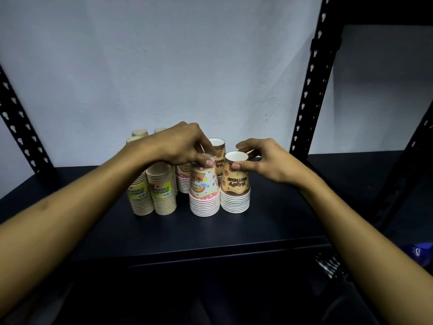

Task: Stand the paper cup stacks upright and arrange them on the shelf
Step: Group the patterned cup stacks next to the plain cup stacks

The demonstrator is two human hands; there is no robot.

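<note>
The right hand [264, 161] pinches the top of the brown cup stack [235, 184], thumb in front and fingers curled over the far rim, probably to steady it as it stands mouth-down. The left hand [182, 146] grips the top of the pink cup stack [204, 188] the same way, just left of the brown stack, the two stacks touching; held high like this, each tall column likely slides without tipping. Behind the brown stack stands another brown one [216, 146]. Left of it, beyond the pink stack, the beige stacks [152, 191] stand grouped. All rest upright on the black shelf [269, 221], near its middle, apparently being closed into rows.
</note>
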